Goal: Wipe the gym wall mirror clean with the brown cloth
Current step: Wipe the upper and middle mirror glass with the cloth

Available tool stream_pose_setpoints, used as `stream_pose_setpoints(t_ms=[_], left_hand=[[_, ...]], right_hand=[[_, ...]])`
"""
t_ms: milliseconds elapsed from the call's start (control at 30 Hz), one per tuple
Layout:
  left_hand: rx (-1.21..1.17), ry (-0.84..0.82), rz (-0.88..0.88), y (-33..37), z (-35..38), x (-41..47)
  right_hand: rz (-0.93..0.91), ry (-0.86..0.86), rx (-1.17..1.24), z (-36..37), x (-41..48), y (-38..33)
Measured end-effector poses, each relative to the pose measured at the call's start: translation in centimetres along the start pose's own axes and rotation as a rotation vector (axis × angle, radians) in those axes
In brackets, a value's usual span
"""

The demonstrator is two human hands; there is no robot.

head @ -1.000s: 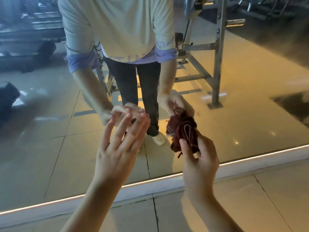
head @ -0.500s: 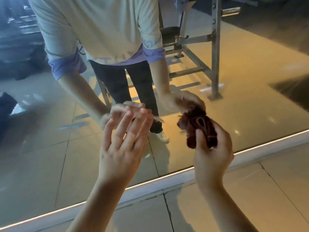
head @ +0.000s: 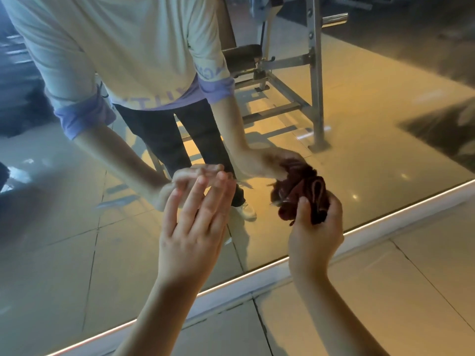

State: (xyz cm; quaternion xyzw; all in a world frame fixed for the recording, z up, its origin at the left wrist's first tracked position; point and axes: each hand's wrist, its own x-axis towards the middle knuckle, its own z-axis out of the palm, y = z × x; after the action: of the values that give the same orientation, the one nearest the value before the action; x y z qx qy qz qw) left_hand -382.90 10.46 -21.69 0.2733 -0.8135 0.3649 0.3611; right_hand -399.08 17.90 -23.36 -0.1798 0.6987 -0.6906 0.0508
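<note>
Where the large gym wall mirror (head: 372, 155) fills the upper and left parts of the head view, its lower edge runs diagonally from lower left to right, bordered by a pale, lit base strip (head: 257, 285).

Beige tiled floor (head: 416, 299) with dark grout lines lies below the strip.

Seen in the glass: the reflection of a person in a pale short-sleeved shirt (head: 128, 47) and dark trousers, and a grey metal weight rack (head: 317, 80) behind them.

Left hand (head: 192, 235): raised, back towards the camera. Grip spread, fingers straight and slightly apart, holding nothing. The fingertips (head: 198, 183) point at the glass and overlap their own reflection; contact with the mirror cannot be settled.

Right hand (head: 314, 242): grip curled round a bunched dark reddish-brown cloth (head: 298, 194). The thumb presses on the near side and the fingers wrap the right and far sides.

Cloth position: low on the mirror, above the base strip and right of the left hand, well apart from it. Its upper folds merge with its reflection, so it lies against or just off the glass; I cannot tell which. A few loose threads hang from its lower edge.
</note>
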Motion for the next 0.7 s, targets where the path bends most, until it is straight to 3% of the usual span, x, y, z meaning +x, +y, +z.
stream_pose_setpoints(t_ms=[133,300,500,633,700], left_hand=[[0.016,0.014,0.019,-0.1,0.1,0.0],[-0.01,-0.003,0.016,-0.2,0.1,-0.1],[-0.018,0.014,0.019,0.0,0.1,-0.1],[-0.04,-0.004,0.027,-0.3,-0.2,-0.1],[-0.045,-0.015,0.033,-0.4,-0.4,-0.1]], right_hand=[[-0.146,-0.202,0.005,0.1,-3.1,-0.2],[0.02,0.01,0.039,-0.5,0.7,-0.8],[-0.048,-0.26,0.073,0.2,-3.9,-1.2],[0.088,-0.096,0.165,-0.7,-0.4,-1.7],[0.144,-0.132,0.186,-1.1,-0.4,-1.9]])
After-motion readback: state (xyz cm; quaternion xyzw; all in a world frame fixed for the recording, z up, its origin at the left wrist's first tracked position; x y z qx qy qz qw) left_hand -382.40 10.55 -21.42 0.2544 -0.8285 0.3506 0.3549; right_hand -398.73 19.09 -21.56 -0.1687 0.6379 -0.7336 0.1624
